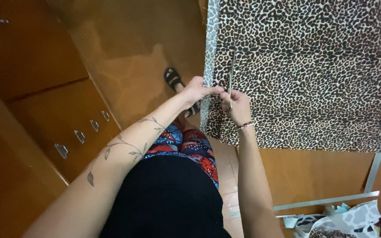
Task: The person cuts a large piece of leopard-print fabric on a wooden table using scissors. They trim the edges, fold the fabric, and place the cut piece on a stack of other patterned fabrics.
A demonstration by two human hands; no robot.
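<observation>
We grip the scissors [230,79] in our right hand [236,105], blades pointing away along the leopard fabric [309,66] on the surface [314,176]; our left hand [196,89] pinches the fabric's cut edge.

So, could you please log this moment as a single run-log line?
left hand: pinching fabric edge | right hand: holding scissors, blades up along the edge | leopard-print fabric: spread on wooden table
</observation>
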